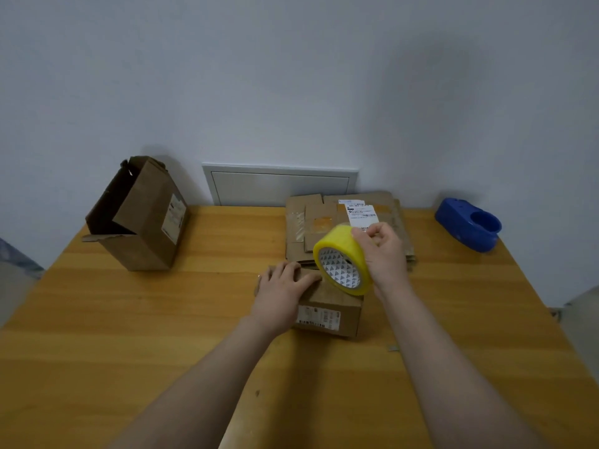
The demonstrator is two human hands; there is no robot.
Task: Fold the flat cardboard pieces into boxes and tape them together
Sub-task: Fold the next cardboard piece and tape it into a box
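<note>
A small folded cardboard box (327, 314) with a printed label on its front stands at the middle of the wooden table (162, 335). My left hand (282, 286) lies flat on the box's top, fingers straight. My right hand (381, 251) grips a yellow tape roll (343, 259) held upright just above the box's right end. Behind it lies a stack of flat cardboard pieces (324, 222) with a white shipping label on top.
A taller cardboard box (142, 218) lies tipped on its side at the table's back left, its flaps open. A blue tape dispenser (468, 223) sits at the back right corner. A white wall panel (278, 184) is behind the table.
</note>
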